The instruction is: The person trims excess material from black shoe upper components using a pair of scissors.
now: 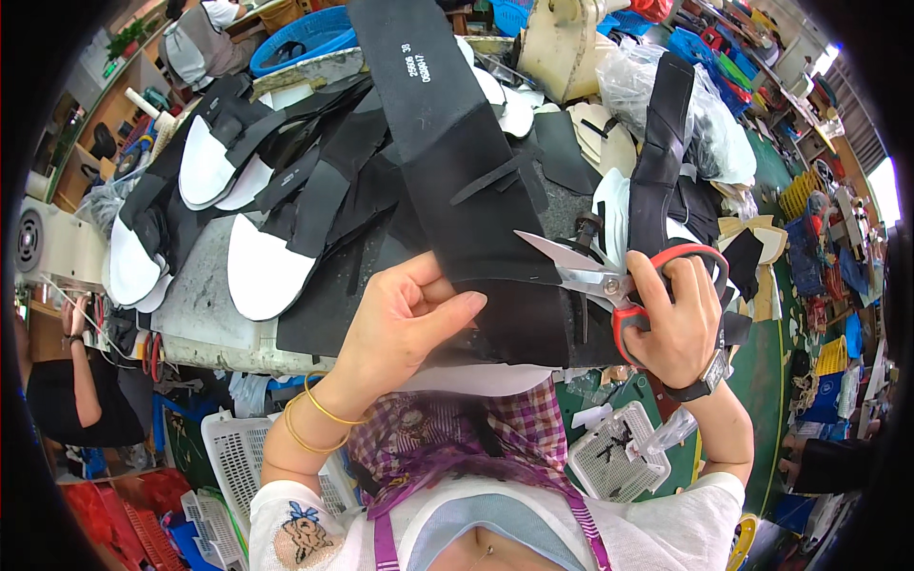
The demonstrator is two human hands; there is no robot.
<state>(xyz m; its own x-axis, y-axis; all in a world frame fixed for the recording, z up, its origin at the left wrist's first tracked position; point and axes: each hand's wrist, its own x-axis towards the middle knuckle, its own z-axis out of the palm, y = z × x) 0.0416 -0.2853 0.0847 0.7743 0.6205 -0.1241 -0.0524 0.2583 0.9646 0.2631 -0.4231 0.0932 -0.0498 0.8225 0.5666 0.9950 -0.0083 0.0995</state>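
In front of me a long black leather-like piece [460, 181] with white print stretches from the far edge of the table toward me. My left hand [409, 309] grips its near left edge, with the fingers curled behind it and the thumb lying in front. A pair of scissors [609, 284] with red-and-black handles is in my right hand [681, 314], fingers through the loops. Its blades are spread apart and point left, over the piece's near right edge. A narrow black strip [490, 179] lies across the middle of the piece.
Black pieces with white rounded parts [262, 271] are heaped on the left of the worktable. A clear plastic bag [709, 124] and a cream machine part [562, 48] stand at the back. White baskets [619, 452] sit below the near edge. Another person's arm [81, 381] shows at far left.
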